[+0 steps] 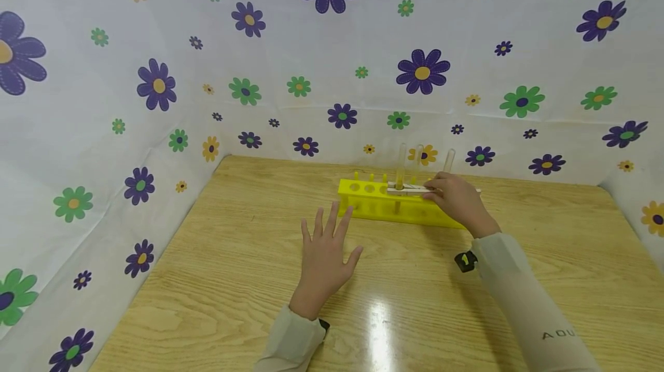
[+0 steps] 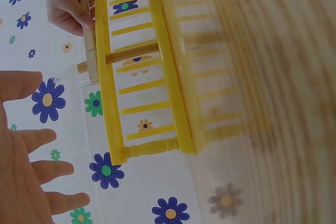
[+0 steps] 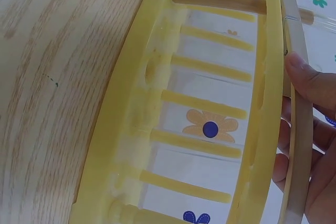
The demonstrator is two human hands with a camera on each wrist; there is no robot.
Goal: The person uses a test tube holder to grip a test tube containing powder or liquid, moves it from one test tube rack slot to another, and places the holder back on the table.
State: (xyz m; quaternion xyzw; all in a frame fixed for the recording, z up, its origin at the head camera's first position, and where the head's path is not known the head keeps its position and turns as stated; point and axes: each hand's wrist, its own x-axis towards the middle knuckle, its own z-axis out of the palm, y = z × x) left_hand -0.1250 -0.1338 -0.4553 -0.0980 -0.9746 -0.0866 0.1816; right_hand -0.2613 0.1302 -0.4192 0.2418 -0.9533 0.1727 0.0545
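Observation:
My right hand [image 1: 461, 202] grips a wooden test tube clamp [image 1: 410, 189] just above the yellow test tube rack [image 1: 378, 212]. The clamp's far end lies at a test tube [image 1: 402, 158] standing in the rack. Brownish liquid [image 3: 220, 1] fills this tube's lower part. In the right wrist view, my thumb [image 3: 296, 72] presses on the clamp's side. My left hand [image 1: 325, 256], fingers spread and straight, is in front of the rack's left end and holds nothing. Whether it touches the table cannot be told.
Two clear test tubes [image 1: 418, 156] [image 1: 449, 160] rise from the rack to the right of the liquid-filled one. Round holes [image 1: 355, 187] show at its left end. The wooden table [image 1: 233, 256] meets a flower-patterned sheet [image 1: 290, 49] behind and at both sides.

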